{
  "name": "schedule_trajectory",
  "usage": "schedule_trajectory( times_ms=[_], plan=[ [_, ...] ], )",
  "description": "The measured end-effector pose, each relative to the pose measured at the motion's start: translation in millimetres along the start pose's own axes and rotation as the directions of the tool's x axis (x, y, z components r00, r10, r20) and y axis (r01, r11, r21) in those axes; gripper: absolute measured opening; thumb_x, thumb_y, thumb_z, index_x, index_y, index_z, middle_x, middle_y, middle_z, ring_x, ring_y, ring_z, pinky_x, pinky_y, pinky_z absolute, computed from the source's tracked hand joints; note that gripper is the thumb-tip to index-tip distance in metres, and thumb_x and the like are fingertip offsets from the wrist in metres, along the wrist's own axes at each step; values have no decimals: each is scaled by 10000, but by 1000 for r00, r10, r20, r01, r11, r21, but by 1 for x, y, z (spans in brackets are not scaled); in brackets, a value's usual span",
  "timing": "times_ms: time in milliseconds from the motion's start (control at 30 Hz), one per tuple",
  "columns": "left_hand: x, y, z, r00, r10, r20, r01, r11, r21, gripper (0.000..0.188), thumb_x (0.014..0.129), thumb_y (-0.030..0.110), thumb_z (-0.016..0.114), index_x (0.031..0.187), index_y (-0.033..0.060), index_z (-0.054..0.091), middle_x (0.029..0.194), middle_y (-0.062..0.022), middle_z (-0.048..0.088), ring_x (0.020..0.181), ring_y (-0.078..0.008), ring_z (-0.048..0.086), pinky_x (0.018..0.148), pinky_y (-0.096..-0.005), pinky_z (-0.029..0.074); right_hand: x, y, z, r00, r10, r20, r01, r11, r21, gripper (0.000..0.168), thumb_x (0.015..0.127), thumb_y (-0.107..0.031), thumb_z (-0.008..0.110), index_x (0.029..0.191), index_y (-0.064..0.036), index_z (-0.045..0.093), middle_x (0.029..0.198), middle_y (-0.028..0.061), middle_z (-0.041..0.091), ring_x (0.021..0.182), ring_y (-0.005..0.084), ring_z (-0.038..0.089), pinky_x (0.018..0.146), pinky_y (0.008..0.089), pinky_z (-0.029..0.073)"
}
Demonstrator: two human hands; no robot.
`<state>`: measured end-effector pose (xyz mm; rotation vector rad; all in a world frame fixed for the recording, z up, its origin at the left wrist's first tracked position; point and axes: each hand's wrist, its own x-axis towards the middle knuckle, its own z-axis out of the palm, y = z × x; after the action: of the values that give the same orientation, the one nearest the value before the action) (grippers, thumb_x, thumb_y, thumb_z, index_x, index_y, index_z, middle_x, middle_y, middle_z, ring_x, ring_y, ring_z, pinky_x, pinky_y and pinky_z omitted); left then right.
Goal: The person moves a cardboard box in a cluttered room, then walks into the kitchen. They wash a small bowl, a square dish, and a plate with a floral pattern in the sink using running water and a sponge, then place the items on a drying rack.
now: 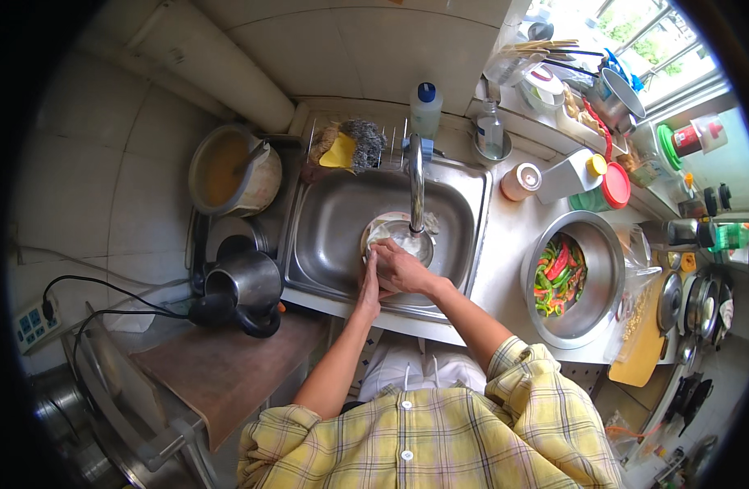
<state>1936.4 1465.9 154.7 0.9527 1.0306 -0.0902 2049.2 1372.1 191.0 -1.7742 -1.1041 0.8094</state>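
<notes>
Under the faucet [416, 183] in the stainless steel sink [332, 226], a round bowl [418, 247] holds water. My left hand [369, 286] grips the bowl's near left side. Over its near rim lies my right hand [401, 266], with fingers bent toward the left edge; whether they pinch anything is hidden. Something white and crumpled [379, 233], perhaps a cloth, shows by those fingertips. Part of a plate with a coloured rim [391, 216] appears behind the bowl.
Left of the sink stand a pot of brownish liquid [221, 168] and a metal kettle [243, 281] with a cord. A wire rack [390, 137] holds steel wool [365, 140]. At right, a large steel basin [600, 263] contains sliced peppers [558, 272]. Bottles line the back.
</notes>
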Motion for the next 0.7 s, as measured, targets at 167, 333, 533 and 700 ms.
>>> schedule_trajectory(
  times_ms=[167, 333, 533, 700],
  plan=[
    [10, 14, -22, 992, 97, -76, -95, 995, 19, 811, 857, 710, 483, 1415, 129, 393, 1327, -140, 516, 1167, -277, 578, 829, -430, 566, -4, 3, -19, 966, 99, 240, -59, 984, -165, 321, 909, -251, 577, 1133, -22, 565, 1051, 197, 618, 1013, 371, 595, 877, 455, 476],
    [-8, 23, -6, 994, 77, -79, -71, 994, 78, 846, 817, 697, 541, 1437, 150, 365, 1407, -145, 445, 1224, -319, 529, 821, -474, 556, 9, 21, -14, 964, 263, -39, -257, 886, -385, 358, 817, -95, 622, 1152, -25, 516, 1188, 268, 495, 1007, 473, 588, 817, 534, 502],
    [15, 6, -23, 998, 56, 16, -56, 998, -12, 897, 837, 763, 485, 1501, 194, 286, 1484, -123, 365, 1310, -326, 449, 831, -479, 559, 17, -1, 23, 988, 150, -44, -135, 961, 242, 231, 929, -165, 536, 1110, -22, 540, 1022, 186, 603, 983, 368, 591, 859, 412, 474],
    [15, 40, -30, 977, 205, -52, -197, 972, 129, 681, 952, 509, 510, 1498, 146, 324, 1482, -105, 396, 1339, -255, 424, 988, -380, 461, -26, 8, -18, 991, -132, 31, 133, 905, -404, 171, 881, -130, 548, 1024, -87, 633, 1022, 116, 586, 1054, 307, 557, 871, 417, 474]
  ],
)
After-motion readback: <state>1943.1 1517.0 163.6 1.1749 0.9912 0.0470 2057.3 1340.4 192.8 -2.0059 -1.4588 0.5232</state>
